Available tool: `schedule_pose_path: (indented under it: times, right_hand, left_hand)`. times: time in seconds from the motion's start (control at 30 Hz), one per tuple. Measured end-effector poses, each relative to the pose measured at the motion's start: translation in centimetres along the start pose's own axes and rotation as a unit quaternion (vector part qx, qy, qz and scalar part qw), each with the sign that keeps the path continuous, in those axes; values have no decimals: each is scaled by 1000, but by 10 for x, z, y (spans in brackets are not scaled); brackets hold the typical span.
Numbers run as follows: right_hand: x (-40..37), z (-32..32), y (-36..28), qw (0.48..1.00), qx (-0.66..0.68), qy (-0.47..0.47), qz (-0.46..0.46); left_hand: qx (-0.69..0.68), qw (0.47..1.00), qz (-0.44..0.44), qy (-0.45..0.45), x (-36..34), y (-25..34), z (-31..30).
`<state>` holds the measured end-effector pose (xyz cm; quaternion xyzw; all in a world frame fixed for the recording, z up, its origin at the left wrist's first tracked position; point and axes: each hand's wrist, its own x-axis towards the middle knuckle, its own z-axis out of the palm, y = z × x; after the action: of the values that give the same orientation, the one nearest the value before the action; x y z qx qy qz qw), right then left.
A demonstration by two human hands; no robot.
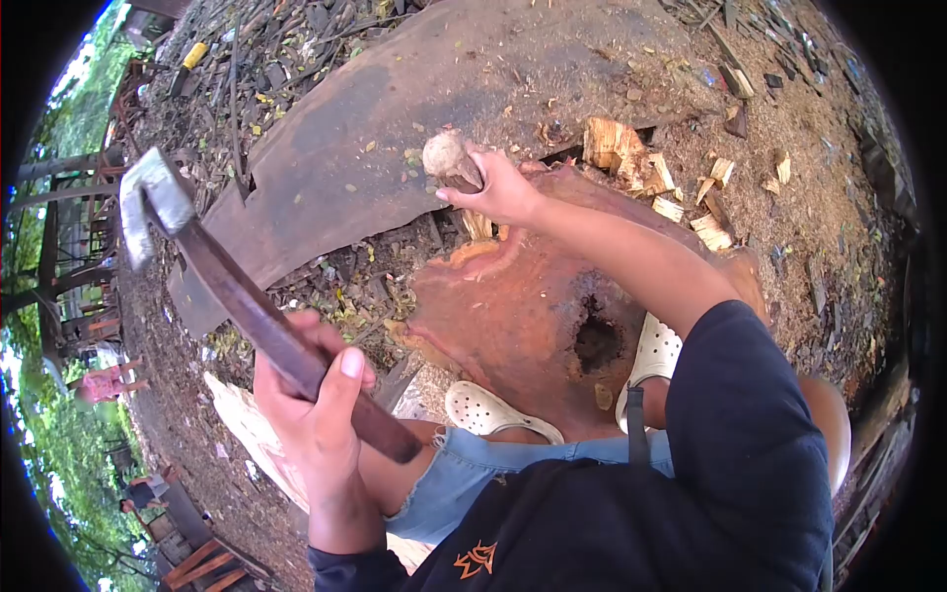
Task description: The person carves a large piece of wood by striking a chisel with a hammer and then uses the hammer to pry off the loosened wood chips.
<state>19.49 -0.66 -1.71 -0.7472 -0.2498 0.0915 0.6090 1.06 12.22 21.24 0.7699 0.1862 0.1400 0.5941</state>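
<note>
My left hand point(316, 385) is closed around the dark wooden handle of a hand adze point(247, 306), raised at the left. Its bright metal head point(153, 202) points up and away, with the blade bent back toward the handle. My right hand point(498, 187) grips a round-topped piece of wood point(449, 158), pale at the knob and darker below; my fingers partly hide it. Below that hand lies a broad reddish-brown wood slab point(513, 326) with a dark hollow point(597, 340) in it, between my feet.
Split wood chunks point(617, 148) lie beyond the slab, with chips scattered to the right. A large flat brown sheet point(345, 128) covers ground ahead. A yellow-handled tool point(194, 57) rests at upper left. White clogs point(498, 409) flank the slab. Other people point(104, 385) are far off left.
</note>
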Motion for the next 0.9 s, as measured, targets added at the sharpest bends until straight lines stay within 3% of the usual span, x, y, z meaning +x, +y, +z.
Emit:
schedule_pose_path:
  times: [0.1, 0.17, 0.2, 0.23, 0.3, 0.4, 0.47, 0.53, 0.57, 0.6, 0.67, 0.73, 0.77, 0.8, 0.83, 0.9]
  right_hand:
    - [0, 0, 0, 1000, 6, 18, -25]
    - [-2, -1, -3, 1000, 1, 10, -28]
    - [-4, -1, -4, 1000, 11, 5, -28]
    - [-6, 0, -6, 999, 22, 1, -31]
    - [-4, 0, -8, 998, 30, 5, -50]
    - [-6, -2, -6, 999, 27, 18, -39]
    - [-4, -3, 0, 998, 22, 34, -52]
    - [-8, -3, -4, 999, 26, 17, -37]
    - [-8, -1, -3, 998, 23, 24, -45]
    - [-6, 1, 1, 998, 18, 33, -54]
    - [-6, 3, 6, 998, 17, 37, -56]
    - [-9, -1, -1, 999, 25, 22, -33]
    - [-9, -4, -4, 999, 27, 19, -25]
    - [-8, -2, 2, 996, 50, 28, -64]
    - [-7, -1, 5, 996, 71, 23, -51]
    - [-7, 0, 8, 994, 105, -3, -27]
  left_hand:
    - [99, 994, -13, -42, 9, 8, 12]
    - [151, 982, -89, -65, 14, -3, 26]
    - [237, 967, -22, -89, 21, -31, 29]
    - [310, 943, -52, -110, 22, -44, 39]
    - [257, 944, -104, -181, 25, -55, 39]
    - [208, 958, -141, -136, 16, -8, 30]
    - [209, 976, -31, -52, 12, 33, 12]
    - [313, 940, 134, 24, 17, 90, -18]
    - [151, 966, 186, 95, 19, 115, -16]
    - [-4, 954, 258, 150, 21, 139, -13]
    - [144, 888, 362, 243, 33, 149, -9]
    - [292, 779, 450, 325, 42, 149, -4]
    - [266, 860, 407, 158, 37, 100, -4]
    - [227, 907, 353, -15, 30, 29, 1]
    - [318, 938, 111, -79, 14, -12, 30]
    - [353, 920, -139, -96, -5, -70, 54]
